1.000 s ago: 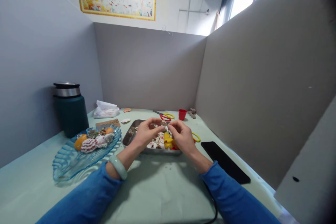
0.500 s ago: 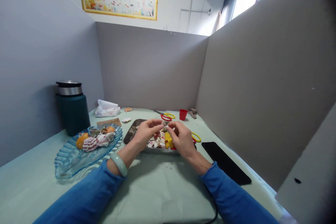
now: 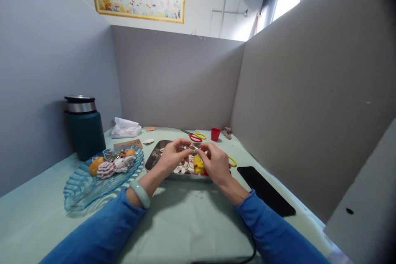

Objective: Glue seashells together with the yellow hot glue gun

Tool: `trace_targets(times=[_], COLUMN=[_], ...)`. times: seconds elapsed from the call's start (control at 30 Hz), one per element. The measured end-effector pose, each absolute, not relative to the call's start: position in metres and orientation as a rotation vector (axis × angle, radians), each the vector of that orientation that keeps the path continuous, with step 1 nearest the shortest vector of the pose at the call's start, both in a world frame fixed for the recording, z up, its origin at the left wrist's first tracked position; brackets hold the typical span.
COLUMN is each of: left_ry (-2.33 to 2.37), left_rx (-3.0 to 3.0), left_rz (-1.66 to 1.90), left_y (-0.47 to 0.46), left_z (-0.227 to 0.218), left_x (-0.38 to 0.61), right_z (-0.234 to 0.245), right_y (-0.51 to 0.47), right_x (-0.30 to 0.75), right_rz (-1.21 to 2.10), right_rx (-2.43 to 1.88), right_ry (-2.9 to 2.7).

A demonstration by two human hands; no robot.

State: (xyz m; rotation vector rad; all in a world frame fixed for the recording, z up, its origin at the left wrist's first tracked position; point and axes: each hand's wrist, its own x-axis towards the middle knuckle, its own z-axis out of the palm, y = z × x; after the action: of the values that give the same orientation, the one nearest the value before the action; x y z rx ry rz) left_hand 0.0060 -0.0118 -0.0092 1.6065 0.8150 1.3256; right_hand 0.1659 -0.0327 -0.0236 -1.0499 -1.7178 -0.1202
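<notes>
1. Many pale shells [image 3: 180,170] and a yellow object [image 3: 198,165]: holding these inside the metal tray [image 3: 152,158].
2. Carrying orange pieces [image 3: 96,167] and a red-striped shell [image 3: 105,170] in the blue dish [image 3: 86,198].
3. Showing a small brownish piece [image 3: 192,147] above the tray, between the fingertips of left grip [image 3: 187,148] and right grip [image 3: 199,149].
4. Curling loosely in both, leaving narrow gaps behind the fingertips; unable to tell which has hold.
5. Appearing too small for telling direction or long axis.

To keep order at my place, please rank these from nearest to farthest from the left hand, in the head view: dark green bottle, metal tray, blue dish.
From the left hand:
1. Metal tray, just below it.
2. Blue dish, left side.
3. Dark green bottle, left, behind the dish.
</notes>
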Motion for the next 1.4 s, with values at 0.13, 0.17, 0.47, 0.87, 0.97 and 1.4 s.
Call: trace_targets(times=[0.13,0.17,0.47,0.87,0.97,1.4], left_ry=[0.805,0.804,0.849,0.805,0.795,0.767], left_rx=[1.664,1.688,1.884,1.950,1.935,1.791], left_rz=[1.327,1.332,1.380,1.541,1.534,1.555], left_y=[-0.0106,-0.0105,-0.0145,-0.0145,-0.0139,-0.0155], left_z=[-0.0116,-0.0121,-0.0122,-0.0157,-0.0174,-0.0174], left_x=[0.0051,0.0051,0.0053,0.0062,0.0066,0.0091], right_z=[-0.0229,-0.0227,-0.0221,-0.0232,-0.0240,-0.0219], right_y=[-0.0341,-0.0344,-0.0355,-0.0334,-0.0328,-0.0358], right_x=[0.1645,0.1641,0.1635,0.1611,0.1617,0.1612], right_rz=[-0.141,-0.146,-0.120,-0.097,-0.096,-0.198], right_rx=[-0.975,-0.966,-0.948,-0.971,-1.009,-1.024], right_ry=[-1.763,-1.768,-1.726,-1.735,-1.728,-1.823])
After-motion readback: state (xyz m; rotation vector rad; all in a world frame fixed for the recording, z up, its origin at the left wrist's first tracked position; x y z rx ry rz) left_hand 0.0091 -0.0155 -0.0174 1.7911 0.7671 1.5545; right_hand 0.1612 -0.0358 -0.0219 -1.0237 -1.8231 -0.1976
